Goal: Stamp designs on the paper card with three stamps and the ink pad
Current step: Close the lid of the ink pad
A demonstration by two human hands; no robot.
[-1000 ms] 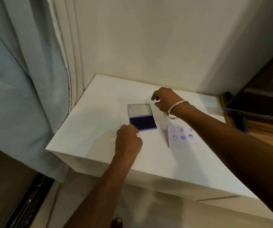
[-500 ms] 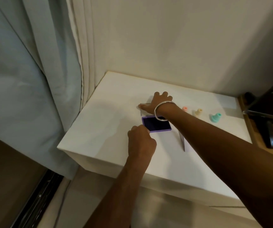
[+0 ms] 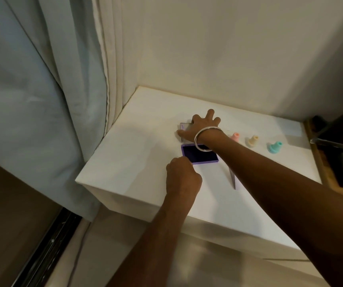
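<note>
The open purple ink pad [image 3: 199,155] lies mid-table, its dark ink surface showing. Its clear lid [image 3: 184,127] lies hinged back behind it. My right hand [image 3: 202,126] rests spread over the lid, thumb on its left edge and fingers over the far edge. My left hand [image 3: 182,177], fingers curled, holds the pad's near-left corner. To the right stand three stamps in a row: pink [image 3: 235,136], cream [image 3: 253,141] and teal [image 3: 274,147]. My right forearm hides the paper card [image 3: 233,179] except for its left edge.
The white table [image 3: 135,158] sits in a corner, against the wall behind and pale curtains [image 3: 32,100] on the left. A dark stand and wooden surface [image 3: 340,141] border the table's right side. The table's front edge drops to the floor.
My right hand has moved left from the stamps onto the ink pad's lid and spread over it. The left hand stays at the pad's corner. The view shifted, bringing the three stamps into sight.
</note>
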